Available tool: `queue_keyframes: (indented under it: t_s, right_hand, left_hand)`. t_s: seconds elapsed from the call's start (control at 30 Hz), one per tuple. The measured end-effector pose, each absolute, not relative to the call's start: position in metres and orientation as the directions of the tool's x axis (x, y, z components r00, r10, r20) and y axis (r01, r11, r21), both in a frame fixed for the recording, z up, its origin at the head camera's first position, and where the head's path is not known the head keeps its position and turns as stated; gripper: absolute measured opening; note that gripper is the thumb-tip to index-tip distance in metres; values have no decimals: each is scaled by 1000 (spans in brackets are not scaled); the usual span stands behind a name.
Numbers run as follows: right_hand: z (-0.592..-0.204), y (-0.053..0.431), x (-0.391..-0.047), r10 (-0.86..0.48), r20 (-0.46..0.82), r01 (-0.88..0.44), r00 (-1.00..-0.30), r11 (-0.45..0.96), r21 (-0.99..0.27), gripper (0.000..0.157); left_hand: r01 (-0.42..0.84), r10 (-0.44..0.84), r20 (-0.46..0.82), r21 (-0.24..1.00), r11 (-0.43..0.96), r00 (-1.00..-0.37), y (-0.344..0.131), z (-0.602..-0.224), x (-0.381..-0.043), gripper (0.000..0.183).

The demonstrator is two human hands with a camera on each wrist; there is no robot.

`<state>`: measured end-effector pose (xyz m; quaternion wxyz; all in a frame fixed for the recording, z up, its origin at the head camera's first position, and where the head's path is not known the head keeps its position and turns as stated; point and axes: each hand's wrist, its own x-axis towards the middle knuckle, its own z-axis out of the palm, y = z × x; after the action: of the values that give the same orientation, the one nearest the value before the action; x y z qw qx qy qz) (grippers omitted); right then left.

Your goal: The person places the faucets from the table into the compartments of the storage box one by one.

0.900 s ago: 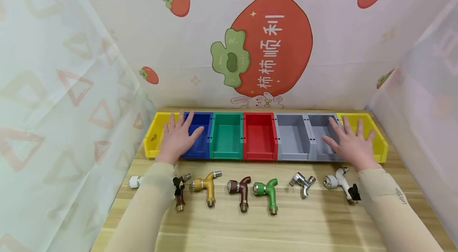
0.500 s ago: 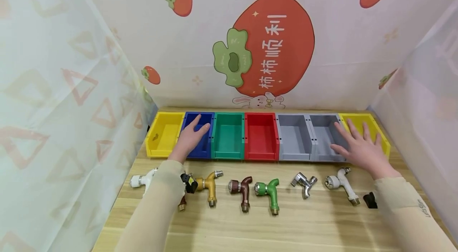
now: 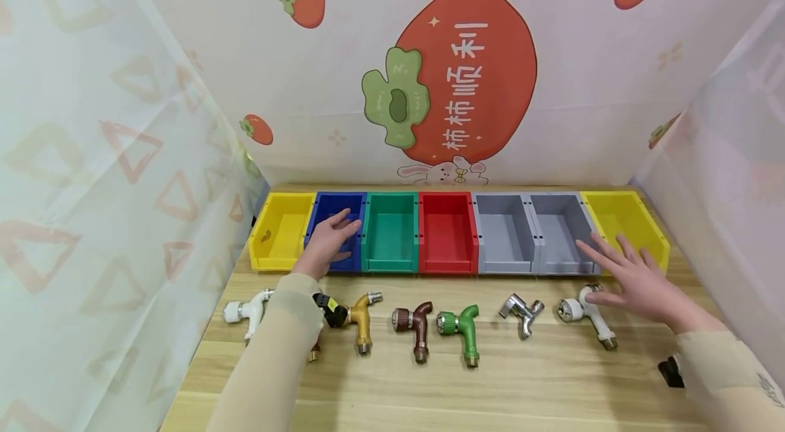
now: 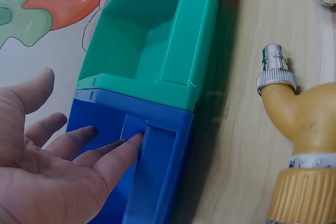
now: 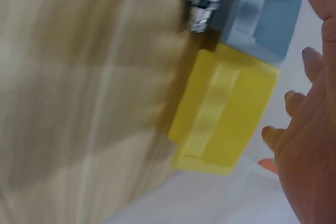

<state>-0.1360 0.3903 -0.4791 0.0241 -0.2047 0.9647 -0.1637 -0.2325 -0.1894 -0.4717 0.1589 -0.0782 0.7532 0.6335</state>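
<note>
My left hand (image 3: 328,244) hovers at the blue bin (image 3: 334,204), fingers loosely bent and holding nothing. In the left wrist view a fingertip of that hand (image 4: 58,177) overlaps the front lip of the blue bin (image 4: 163,156). My right hand (image 3: 644,289) spreads its fingers in front of the right-hand yellow bin (image 3: 625,217), its thumb over the white faucet (image 3: 589,316). No object is in it; the right wrist view shows the hand (image 5: 310,129) apart from the blurred yellow bin (image 5: 226,114).
Beyond the hands, the bin row has a left yellow bin (image 3: 282,227), a green bin (image 3: 392,231), a red bin (image 3: 448,231) and grey bins (image 3: 505,231). Faucets lie before it: white (image 3: 248,311), yellow (image 3: 362,323), dark red (image 3: 420,330), green (image 3: 467,333) and chrome (image 3: 521,313).
My right hand has drawn back from the bins toward the white faucet. My left hand has shifted right, off the left yellow bin to the blue bin, its fingers now more bent.
</note>
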Motion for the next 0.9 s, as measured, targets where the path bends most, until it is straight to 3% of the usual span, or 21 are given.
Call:
queue_keyframes:
  t_s: [0.37,0.9]
  right_hand:
    - [-505,398,-113,-517,100,-519,-850,788,-331,106]
    - [-528,393,-91,-556,78,-540,-828,749,-384,103]
  left_hand:
    - [-319,91,-341,928,190,-936,-184,-473,-234,65]
    - [-343,55,-368,904,256,-928,-182,-481,-238,60]
